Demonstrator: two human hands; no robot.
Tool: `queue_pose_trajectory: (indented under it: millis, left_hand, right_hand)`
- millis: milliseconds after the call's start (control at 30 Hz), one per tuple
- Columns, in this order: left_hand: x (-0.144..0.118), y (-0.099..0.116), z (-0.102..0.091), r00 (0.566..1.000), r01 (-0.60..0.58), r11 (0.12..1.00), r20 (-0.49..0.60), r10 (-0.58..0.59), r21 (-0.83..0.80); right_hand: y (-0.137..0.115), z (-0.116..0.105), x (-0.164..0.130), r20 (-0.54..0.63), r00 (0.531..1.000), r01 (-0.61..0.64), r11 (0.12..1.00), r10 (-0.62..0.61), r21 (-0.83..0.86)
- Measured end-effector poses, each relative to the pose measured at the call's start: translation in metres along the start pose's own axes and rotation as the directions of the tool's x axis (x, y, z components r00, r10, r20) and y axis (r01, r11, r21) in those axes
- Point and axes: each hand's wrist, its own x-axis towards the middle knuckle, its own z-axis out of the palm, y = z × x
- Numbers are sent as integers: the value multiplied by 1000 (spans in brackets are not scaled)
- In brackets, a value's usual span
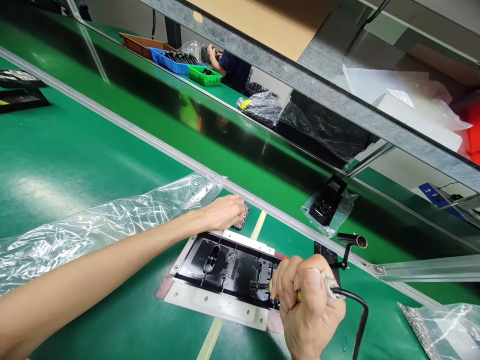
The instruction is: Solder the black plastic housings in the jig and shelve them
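In my right hand [309, 300] is a corded electric screwdriver [332, 286], held in a closed fist. Its dark tip points left over a black plastic panel [238, 270], and a cable trails from its back end. The panel lies inside up in a white fixture [213, 302], with moulded ribs and posts showing. My left hand [228, 210] is at a small dark tray of metal screws [243, 218], just beyond the fixture. Its fingers are bunched together at the tray, and whatever they may hold is hidden.
A clear plastic bag [112, 220] stretches under my left forearm. Right of the fixture stands a metal tool holder [352, 242]. A bagged black panel [326, 202] lies on the green conveyor [240, 150]. Past it are coloured bins [204, 75] and a co-worker's hands [215, 57].
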Motion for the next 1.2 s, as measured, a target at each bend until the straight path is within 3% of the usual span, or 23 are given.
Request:
queue_pose_trajectory:
  millis: [133, 267, 367, 467, 600, 700, 933, 1200]
  left_hand:
    - [-4, 3, -11, 997, 53, 995, -51, -57, -85]
    - [-16, 21, -24, 992, 101, 965, -52, -117, -241]
    - [-24, 44, -26, 995, 73, 941, -34, -89, -331]
    - [-28, 69, -22, 998, -50, 936, -43, 37, -349]
    - [-27, 88, -11, 960, -275, 928, -22, 278, -252]
    - [-27, 91, -1, 921, -382, 915, 21, 388, -132]
    - [-28, 95, 12, 889, -457, 880, 18, 458, 127]
    - [-26, 95, 10, 875, -481, 865, 21, 483, 142]
  right_hand:
    - [-2, 1, 0, 9, 1000, 1, 1000, -1, 3]
    - [-4, 1, 1, 3, 1000, -13, 1000, 13, 15]
    - [-4, 1, 3, -1, 1000, -19, 1000, 19, 10]
    - [-4, 2, 4, 1, 1000, -13, 1000, 13, 4]
    - [-5, 2, 4, 8, 1000, -4, 1000, 4, 9]
    - [-5, 2, 4, -1, 1000, -11, 1000, 11, 2]
    - [-5, 2, 5, 19, 1000, -2, 1000, 2, -14]
    - [-5, 2, 5, 4, 1000, -8, 1000, 7, 4]
